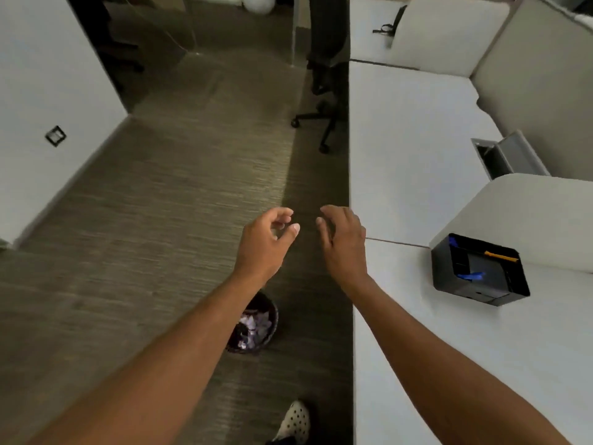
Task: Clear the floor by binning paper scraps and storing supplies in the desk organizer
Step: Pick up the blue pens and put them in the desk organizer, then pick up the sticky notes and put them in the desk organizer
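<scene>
My left hand [268, 240] and my right hand [341, 240] hover side by side in mid-air over the carpet, fingers loosely curled and apart, both holding nothing. Below my left forearm a small dark bin [256, 326] stands on the floor, filled with pale crumpled paper scraps [253, 324]. On the white desk [410, 155] to the right sits a black desk organizer [478, 271] holding blue items and an orange pencil. The carpet around me shows no loose scraps.
A black office chair [324, 75] stands by the desk's far edge. A white wall [48, 107] with a socket runs along the left. Beige partitions [526, 207] rise behind the desk. My spotted shoe [295, 422] is at the bottom.
</scene>
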`<state>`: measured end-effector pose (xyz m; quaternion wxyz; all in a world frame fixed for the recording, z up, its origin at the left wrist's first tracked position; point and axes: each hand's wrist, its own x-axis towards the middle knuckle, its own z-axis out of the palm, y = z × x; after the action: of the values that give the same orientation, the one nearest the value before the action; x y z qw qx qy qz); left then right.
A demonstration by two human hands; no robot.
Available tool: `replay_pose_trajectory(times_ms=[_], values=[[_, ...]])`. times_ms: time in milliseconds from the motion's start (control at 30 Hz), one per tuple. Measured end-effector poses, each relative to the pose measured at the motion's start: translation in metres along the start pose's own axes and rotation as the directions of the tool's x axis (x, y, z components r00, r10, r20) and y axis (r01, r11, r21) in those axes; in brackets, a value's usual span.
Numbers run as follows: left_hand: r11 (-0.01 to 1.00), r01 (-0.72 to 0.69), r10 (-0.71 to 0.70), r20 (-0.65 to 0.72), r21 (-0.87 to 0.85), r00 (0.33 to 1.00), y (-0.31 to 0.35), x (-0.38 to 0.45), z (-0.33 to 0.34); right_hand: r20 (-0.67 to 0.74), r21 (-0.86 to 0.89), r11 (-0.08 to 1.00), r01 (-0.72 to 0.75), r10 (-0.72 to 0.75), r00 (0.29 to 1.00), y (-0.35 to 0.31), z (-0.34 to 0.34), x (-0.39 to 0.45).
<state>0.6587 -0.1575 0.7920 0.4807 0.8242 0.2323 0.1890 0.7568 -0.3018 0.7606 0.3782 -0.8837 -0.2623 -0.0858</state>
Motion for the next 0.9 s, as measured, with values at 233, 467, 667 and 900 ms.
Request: replay_pose_trajectory(times_ms=[233,467,667,900], values=[[0.991,0.126,-0.112,-0.262,0.037,0.958,-0.096,-0.057,-0.151,0.288,0.017,0.962,0.274,-0.267,0.920,-0.135,0.093,-0.046],[0.949,0.307,-0.235,-0.493,0.069,0.838,-0.184,-0.178,-0.295,0.492,0.113,0.878,0.464,-0.455,0.742,-0.268,0.187,-0.150],[0.861,0.498,-0.341,-0.613,0.101,0.713,-0.253,-0.307,-0.383,0.619,0.217,0.808,0.547,-0.547,0.563,-0.350,0.249,-0.245],[0.744,0.667,-0.520,-0.651,-0.027,0.553,-0.321,-0.397,-0.393,0.711,0.319,0.740,0.592,-0.600,0.367,-0.382,0.314,-0.320]])
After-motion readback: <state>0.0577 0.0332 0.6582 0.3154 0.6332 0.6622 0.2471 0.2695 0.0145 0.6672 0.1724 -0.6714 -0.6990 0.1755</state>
